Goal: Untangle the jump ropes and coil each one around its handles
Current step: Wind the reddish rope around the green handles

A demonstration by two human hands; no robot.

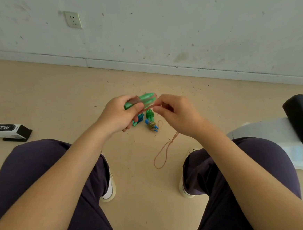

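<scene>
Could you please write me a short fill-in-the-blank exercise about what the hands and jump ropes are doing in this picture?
1. The left hand grips a pair of ____ plastic jump-rope handles.
2. The right hand pinches the thin orange-brown rope, whose free end hangs in a ____ above the beige floor.
3. Three small coiled rope bundles lie on the floor between the person's ____.

Missing words: green; loop; feet

2 green handles (146, 98) paired, orange rope (165, 151) partly wrapped, loop dangling; 3 coiled ropes (148, 120) on floor.
</scene>
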